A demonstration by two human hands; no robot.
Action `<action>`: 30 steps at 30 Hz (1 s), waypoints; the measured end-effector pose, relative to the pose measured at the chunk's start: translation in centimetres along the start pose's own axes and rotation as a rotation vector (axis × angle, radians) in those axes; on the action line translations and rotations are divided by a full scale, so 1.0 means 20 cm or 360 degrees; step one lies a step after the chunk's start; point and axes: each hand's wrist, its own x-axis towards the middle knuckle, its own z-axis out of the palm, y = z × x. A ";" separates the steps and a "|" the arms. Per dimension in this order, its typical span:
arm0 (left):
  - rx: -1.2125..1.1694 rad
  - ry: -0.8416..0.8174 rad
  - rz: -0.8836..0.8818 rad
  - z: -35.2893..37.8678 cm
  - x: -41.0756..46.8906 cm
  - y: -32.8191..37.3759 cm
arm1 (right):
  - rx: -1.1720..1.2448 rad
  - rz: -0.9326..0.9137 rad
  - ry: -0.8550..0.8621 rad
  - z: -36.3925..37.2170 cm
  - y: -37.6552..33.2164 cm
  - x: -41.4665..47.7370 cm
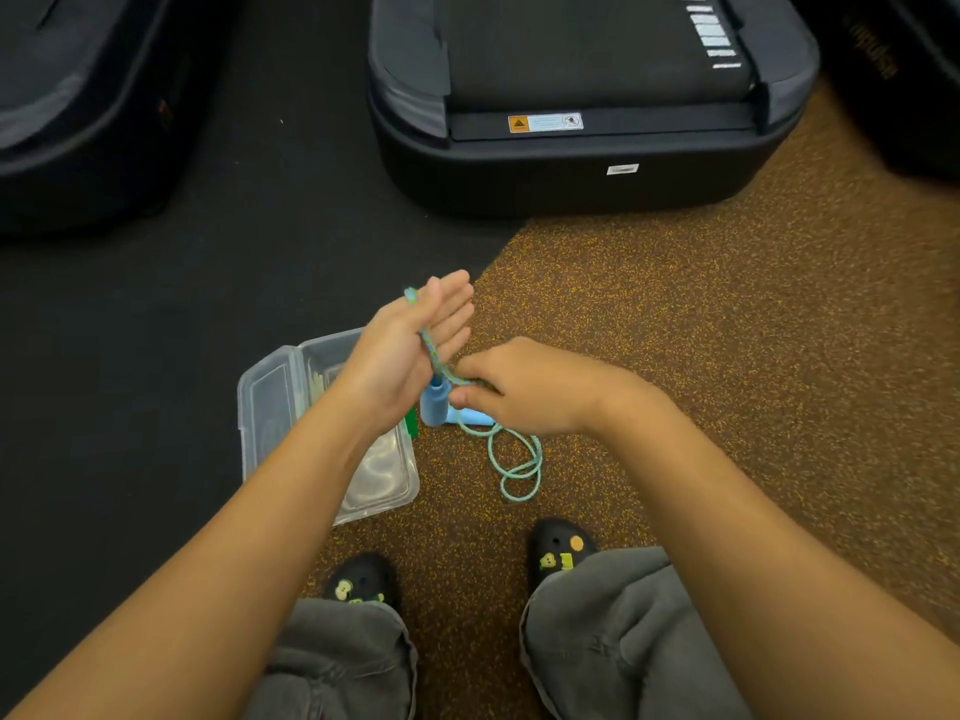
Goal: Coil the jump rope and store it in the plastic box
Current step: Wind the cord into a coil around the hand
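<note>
We note a clear rectangular plastic box [260, 407] lying open on the floor, straddling the black mat [156, 304] and the brown speckled flooring [727, 330], just left of the hands. The left forearm hides part of its interior; we see glare on the clear base and pale streaks at the far end that we cannot identify. A small green piece [412, 423] sits at the box's right edge; whether inside or outside, we cannot tell. The light-green braided jump rope [428, 345] is outside the box. It crosses the palm of the left hand [400, 350], which is raised with fingers straight and together, grasping nothing. One blue cylindrical handle [434, 405] hangs just below that hand. The right hand [524, 392], knuckles up, pinches the rope just beside the left palm. A second blue handle [475, 418] shows beneath the right hand, and slack rope lies looped on the brown flooring near the box.
</note>
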 end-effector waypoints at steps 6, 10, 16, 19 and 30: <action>0.0717 -0.0234 -0.0109 -0.02 -0.08 -0.06 | 0.0218 -0.0088 0.0443 -0.07 0.03 -0.03; 0.0710 -0.0506 -0.0390 0.05 -0.17 0.01 | 0.0358 -0.0068 0.0583 -0.10 0.05 -0.03; 0.0223 -0.0566 -0.0449 0.07 -0.21 0.04 | 0.0447 -0.0034 0.0650 -0.08 0.05 -0.01; -0.0136 -0.0536 -0.0372 0.04 -0.20 0.05 | 0.0554 0.0067 0.0568 -0.07 0.06 0.01; -0.0786 -0.0229 -0.0104 -0.03 -0.11 0.12 | 0.0198 0.0155 0.0157 0.08 -0.01 -0.04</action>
